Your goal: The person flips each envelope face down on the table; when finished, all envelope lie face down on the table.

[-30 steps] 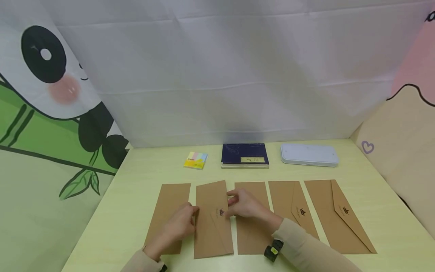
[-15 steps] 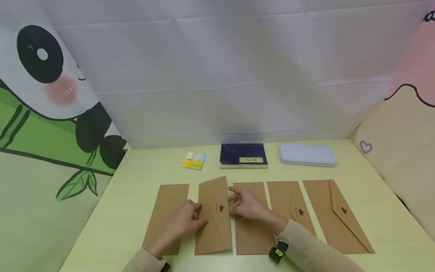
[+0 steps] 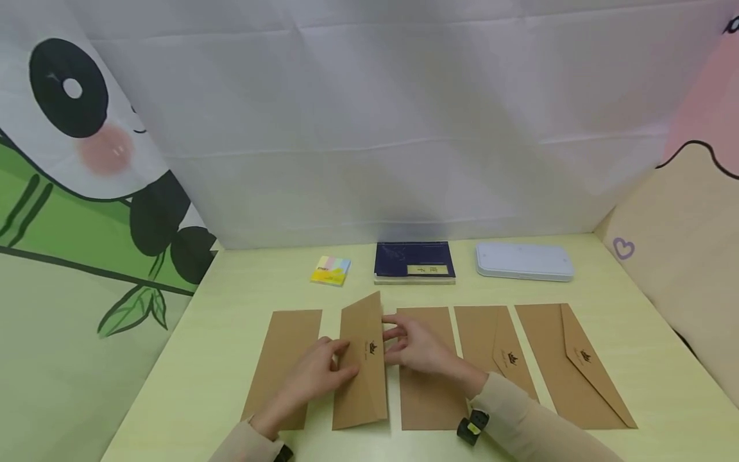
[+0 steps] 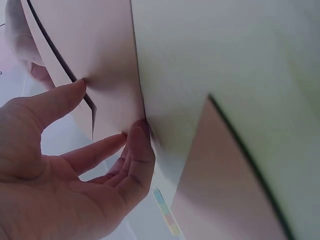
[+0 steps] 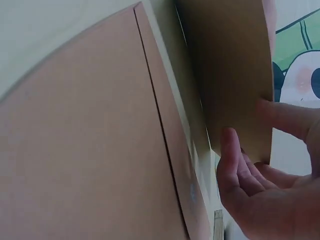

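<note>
Your brown envelope (image 3: 360,399), second from the left, tips up more than it did a second ago; its right edge is higher and a bit further left, and your left hand (image 3: 314,372) now has its thumb on the front; you seem to be midway through tilting it, so the next move likely calls for a light, steady hold to stop it slipping; its long side runs near to far, with the left edge low on the table (image 3: 190,359); the crown mark (image 3: 372,347) faces up and left, close to the raised edge; your left fingers bend softly at the low edge, and I can't tell if they pinch; your right hand (image 3: 421,346) has loose fingers touching the back, not wrapped round it; one flat envelope (image 3: 288,337) lies just left.
</note>
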The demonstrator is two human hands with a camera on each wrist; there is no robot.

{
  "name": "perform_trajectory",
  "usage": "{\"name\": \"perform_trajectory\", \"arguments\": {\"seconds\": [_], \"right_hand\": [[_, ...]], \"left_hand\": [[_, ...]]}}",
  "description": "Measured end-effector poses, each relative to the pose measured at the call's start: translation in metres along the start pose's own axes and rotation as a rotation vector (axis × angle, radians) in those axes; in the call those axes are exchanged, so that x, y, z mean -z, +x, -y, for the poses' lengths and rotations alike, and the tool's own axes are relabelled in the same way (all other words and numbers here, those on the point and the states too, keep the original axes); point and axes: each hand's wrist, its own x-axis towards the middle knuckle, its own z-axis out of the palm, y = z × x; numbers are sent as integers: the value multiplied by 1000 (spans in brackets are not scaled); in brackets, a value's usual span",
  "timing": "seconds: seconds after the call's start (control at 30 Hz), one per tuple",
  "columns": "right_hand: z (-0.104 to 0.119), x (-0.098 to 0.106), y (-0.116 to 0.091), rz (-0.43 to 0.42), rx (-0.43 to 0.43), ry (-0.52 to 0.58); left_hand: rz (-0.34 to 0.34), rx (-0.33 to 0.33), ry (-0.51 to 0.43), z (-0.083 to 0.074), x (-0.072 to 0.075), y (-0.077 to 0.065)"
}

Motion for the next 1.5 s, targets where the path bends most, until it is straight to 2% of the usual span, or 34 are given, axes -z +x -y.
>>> {"name": "perform_trajectory", "arguments": {"seconds": [0.37, 0.6, 0.77, 0.93, 1.17, 1.33, 1.5], "right_hand": [[-1, -9, 0, 88, 56, -84], [2, -12, 3, 140, 42, -81], [1, -17, 8, 181, 36, -68], [1, -21, 10, 199, -2, -87], [3, -27, 14, 197, 30, -183], [4, -31, 16, 191, -5, -141], [5, -33, 15, 187, -12, -169]], "left_hand": [[16, -23, -97, -2, 2, -2], [32, -42, -166, 0, 2, -2], [24, -12, -159, -2, 3, -3], [12, 14, -169, -6, 4, -3], [10, 7, -193, -7, 5, -5], [11, 11, -212, -6, 5, -6], [12, 13, -259, -6, 5, -8]]}}
